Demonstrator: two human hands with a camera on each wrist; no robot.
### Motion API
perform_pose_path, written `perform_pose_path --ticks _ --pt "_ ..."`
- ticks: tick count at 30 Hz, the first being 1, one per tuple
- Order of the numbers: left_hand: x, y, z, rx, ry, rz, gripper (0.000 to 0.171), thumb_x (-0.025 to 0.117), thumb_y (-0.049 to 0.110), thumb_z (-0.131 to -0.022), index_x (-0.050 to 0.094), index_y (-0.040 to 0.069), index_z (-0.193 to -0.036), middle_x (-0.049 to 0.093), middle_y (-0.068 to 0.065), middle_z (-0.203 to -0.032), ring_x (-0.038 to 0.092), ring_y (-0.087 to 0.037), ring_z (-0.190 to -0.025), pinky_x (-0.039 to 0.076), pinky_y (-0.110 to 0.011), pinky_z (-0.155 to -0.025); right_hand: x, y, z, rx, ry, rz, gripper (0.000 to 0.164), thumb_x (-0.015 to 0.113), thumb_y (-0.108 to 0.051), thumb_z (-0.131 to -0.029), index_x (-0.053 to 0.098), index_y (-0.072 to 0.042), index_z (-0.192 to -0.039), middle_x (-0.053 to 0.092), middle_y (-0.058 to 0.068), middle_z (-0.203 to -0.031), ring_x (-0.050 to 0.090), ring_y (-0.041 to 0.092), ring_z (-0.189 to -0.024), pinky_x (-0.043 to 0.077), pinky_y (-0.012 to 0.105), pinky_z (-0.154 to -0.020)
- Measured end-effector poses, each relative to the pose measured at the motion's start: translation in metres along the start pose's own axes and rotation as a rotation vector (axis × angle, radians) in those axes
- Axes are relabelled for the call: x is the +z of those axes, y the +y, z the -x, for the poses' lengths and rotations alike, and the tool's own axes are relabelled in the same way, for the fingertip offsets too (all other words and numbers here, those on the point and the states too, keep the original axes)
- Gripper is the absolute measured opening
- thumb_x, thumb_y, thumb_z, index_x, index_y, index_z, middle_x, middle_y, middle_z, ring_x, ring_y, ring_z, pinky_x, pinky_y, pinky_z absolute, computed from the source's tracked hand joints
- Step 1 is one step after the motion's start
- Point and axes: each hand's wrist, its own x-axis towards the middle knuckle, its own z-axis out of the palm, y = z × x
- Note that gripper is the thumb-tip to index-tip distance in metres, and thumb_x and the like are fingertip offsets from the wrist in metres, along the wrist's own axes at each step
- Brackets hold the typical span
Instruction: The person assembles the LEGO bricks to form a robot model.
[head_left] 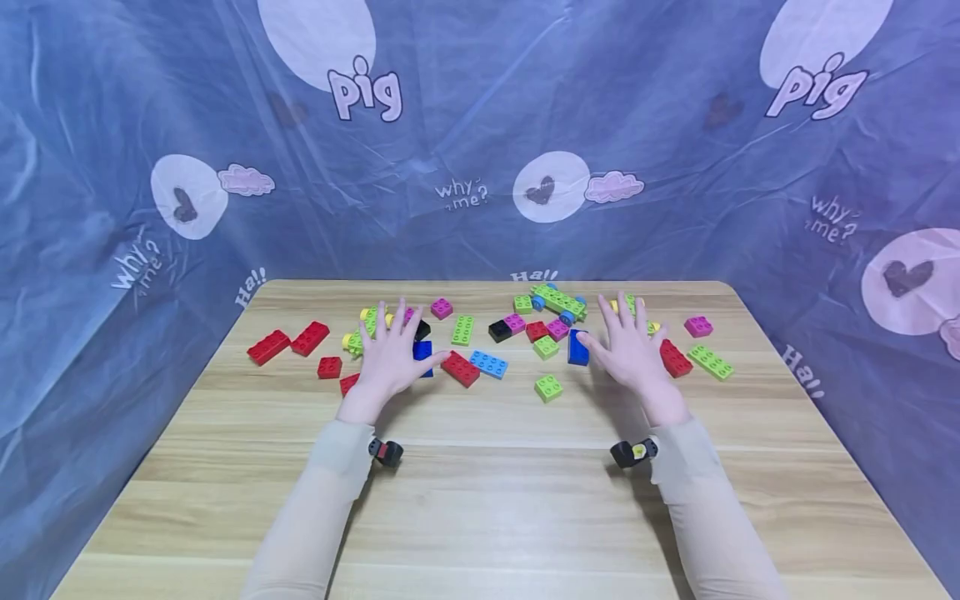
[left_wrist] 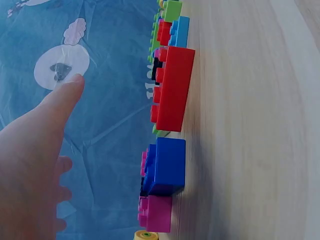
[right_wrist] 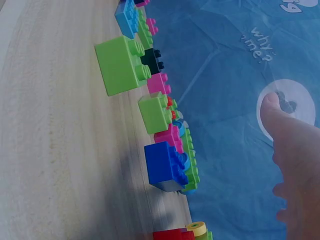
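Observation:
My left hand [head_left: 392, 358] is spread with straight fingers above the left part of the bricks, holding nothing. Beneath and around it are a green wheeled base with yellow wheels [head_left: 352, 342], partly hidden, a blue brick [left_wrist: 170, 166] and a long red brick [left_wrist: 176, 90]. On the other side my right hand [head_left: 628, 354], also spread and holding nothing, hovers over a second yellow-wheeled base [head_left: 628, 302], mostly covered by the fingers. Its thumb is nearest a blue brick [right_wrist: 162, 166]; a red brick [head_left: 676, 358] lies just right of the hand. Both wrist views show the thumbs apart from the bricks.
Between the hands lie a light blue brick [head_left: 489, 364], several green bricks, including a square one [head_left: 548, 387], and a black brick [head_left: 500, 331]. A green base with blue wheels [head_left: 558, 302] stands near the back edge. Red bricks [head_left: 268, 347] lie far left. A patterned blue curtain [head_left: 480, 233] hangs behind the wooden table [head_left: 495, 508].

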Motion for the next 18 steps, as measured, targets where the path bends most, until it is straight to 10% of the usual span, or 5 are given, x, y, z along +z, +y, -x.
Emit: perform_pose_path --ticks 18 --pt "-0.014 -0.022 0.001 0.025 0.013 0.038 0.091 0.055 0.066 -0.084 0.024 0.017 -0.154 0.017 -0.015 -0.16 0.006 -0.04 -0.147 0.005 -0.067 -0.113 0.002 -0.003 0.0 -0.015 0.017 -0.081 0.088 0.049 -0.059 -0.092 0.011 -0.012 -0.156 0.005 0.022 -0.16 -0.001 0.045 -0.146 0.006 0.077 -0.105"
